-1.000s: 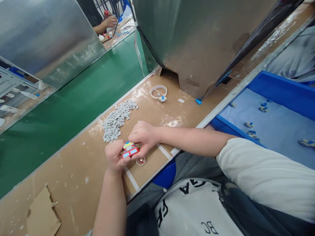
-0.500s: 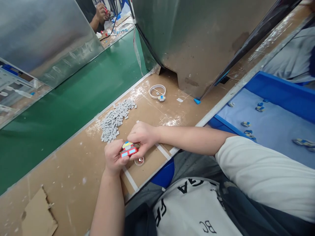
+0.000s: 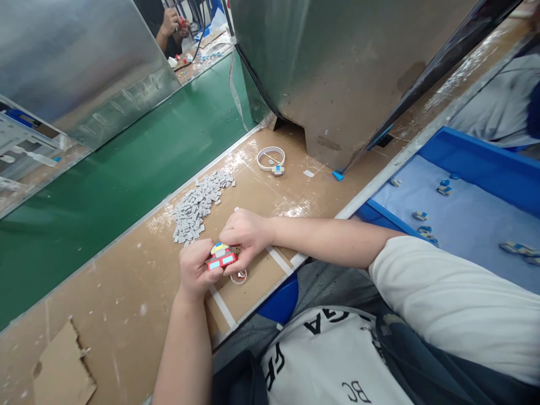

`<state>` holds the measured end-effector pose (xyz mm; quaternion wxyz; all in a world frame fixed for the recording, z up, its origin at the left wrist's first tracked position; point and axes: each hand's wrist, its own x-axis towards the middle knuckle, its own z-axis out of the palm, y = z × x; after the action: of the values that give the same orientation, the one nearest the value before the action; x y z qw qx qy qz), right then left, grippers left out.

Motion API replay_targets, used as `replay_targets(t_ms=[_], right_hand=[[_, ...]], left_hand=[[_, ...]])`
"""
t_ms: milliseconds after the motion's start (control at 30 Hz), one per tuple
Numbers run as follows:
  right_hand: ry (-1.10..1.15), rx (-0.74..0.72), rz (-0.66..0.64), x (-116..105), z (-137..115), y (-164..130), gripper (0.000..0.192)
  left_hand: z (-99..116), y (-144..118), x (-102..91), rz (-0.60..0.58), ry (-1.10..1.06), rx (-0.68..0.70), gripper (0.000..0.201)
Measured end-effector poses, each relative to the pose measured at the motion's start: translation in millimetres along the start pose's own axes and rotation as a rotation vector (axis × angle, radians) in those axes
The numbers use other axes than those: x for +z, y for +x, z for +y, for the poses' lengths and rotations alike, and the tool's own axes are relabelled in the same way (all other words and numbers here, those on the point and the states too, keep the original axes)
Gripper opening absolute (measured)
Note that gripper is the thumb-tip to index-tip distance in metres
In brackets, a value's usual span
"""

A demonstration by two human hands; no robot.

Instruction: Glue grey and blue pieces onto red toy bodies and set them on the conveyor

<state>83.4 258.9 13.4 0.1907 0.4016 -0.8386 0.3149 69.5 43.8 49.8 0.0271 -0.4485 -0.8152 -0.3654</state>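
Note:
A small red toy piece (image 3: 221, 257) with light blue panels and a yellow and blue top is held between both hands over the brown bench. My left hand (image 3: 194, 271) grips it from the left and below. From the right, my right hand (image 3: 244, 233) pinches it with fingers curled over its top. A heap of several small grey parts (image 3: 198, 206) lies just beyond the hands. A small round clear piece (image 3: 239, 276) rests on the bench under the hands.
A green conveyor belt (image 3: 118, 174) runs along the bench's far side. A white ring (image 3: 270, 158) lies near a large metal housing (image 3: 337, 67). At right a blue tray (image 3: 472, 197) holds several small toy parts. Another person's hands (image 3: 172, 22) work at the far end. Torn cardboard (image 3: 61, 371) lies lower left.
My hands and the red piece have stayed in nearly the same place. The other person's hands at the far end have moved slightly.

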Motion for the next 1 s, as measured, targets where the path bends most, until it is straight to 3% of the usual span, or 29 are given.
replay_targets(t_ms=[133, 367, 700, 1000], right_hand=[[0.001, 0.002, 0.027, 2.0, 1.4, -1.3, 0.068], [0.004, 0.018, -0.033, 0.2, 1.7, -0.1, 0.067], [0.012, 0.036, -0.053, 0.0, 2.6, -0.3, 0.067], [-0.012, 0.088, -0.122, -4.8, 1.1, 2.4, 0.062]], left_hand=[[1.1, 1.5, -0.4, 0.005, 0.003, 0.029, 0.081], [0.6, 1.7, 0.0, 0.018, -0.014, 0.078, 0.078], [-1.1, -0.1, -0.5, -0.016, -0.007, 0.002, 0.081], [-5.8, 0.3, 2.2, 0.016, -0.051, 0.029, 0.076]])
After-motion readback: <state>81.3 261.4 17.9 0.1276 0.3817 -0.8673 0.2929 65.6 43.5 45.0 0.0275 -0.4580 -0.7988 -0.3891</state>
